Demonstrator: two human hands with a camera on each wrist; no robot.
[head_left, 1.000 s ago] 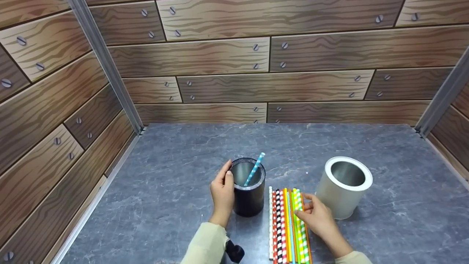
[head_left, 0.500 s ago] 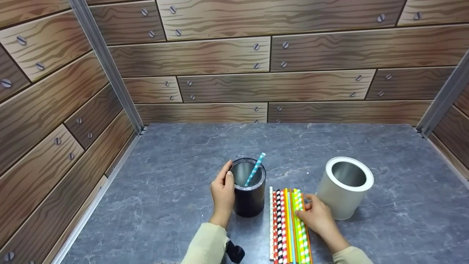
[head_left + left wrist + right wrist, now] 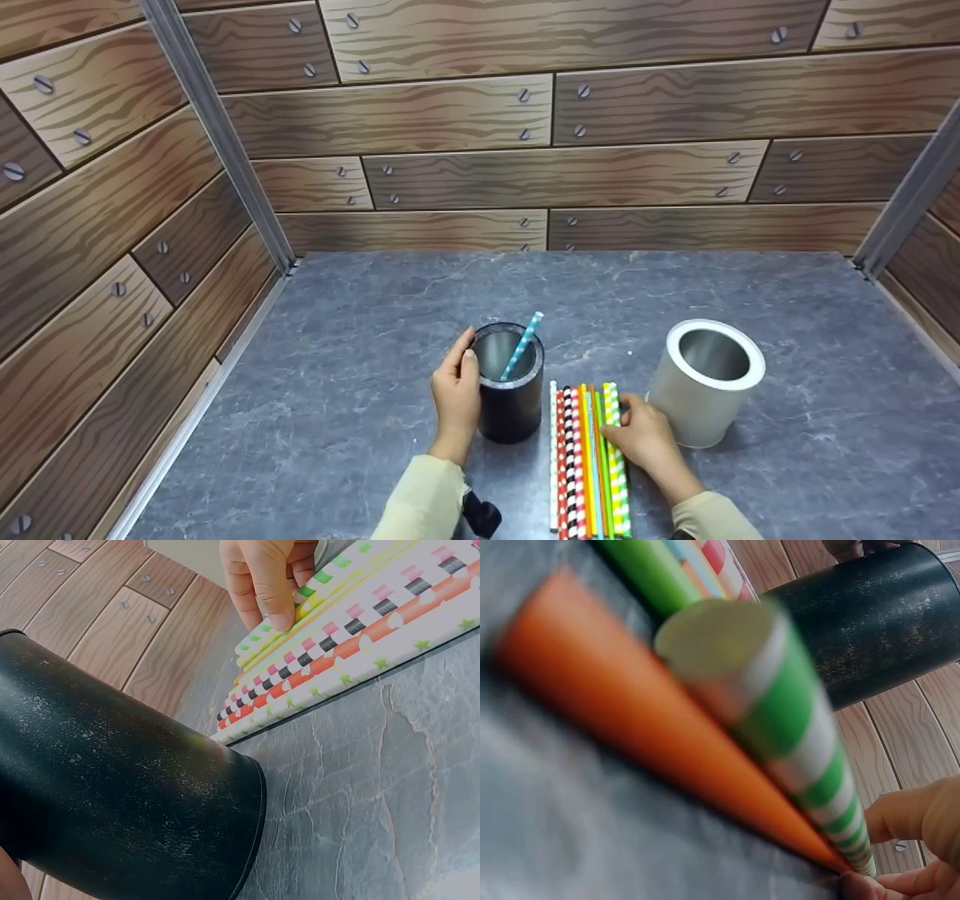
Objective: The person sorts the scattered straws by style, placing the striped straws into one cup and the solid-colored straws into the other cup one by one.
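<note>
At the outer right edge of the row of straws (image 3: 579, 472), the spacing has just tightened: half a second ago an orange straw (image 3: 634, 709) bordered it in the head view, and now that edge no longer shows it. The right wrist view finds it alongside the green-and-white striped straw (image 3: 791, 724), whose far end the right hand (image 3: 646, 436) pinches between thumb and fingers; whether the orange one is caught too, one cannot tell. This suggests a straw is being worked loose, the rest lying on the table. The left hand (image 3: 456, 394) holds the black cup (image 3: 510, 414), thumb and fingers around its side, with a blue dotted straw (image 3: 521, 349) leaning inside. That straw's lower end is hidden, the row's near ends are partly cut off, and the right wrist view is blurred up close.
</note>
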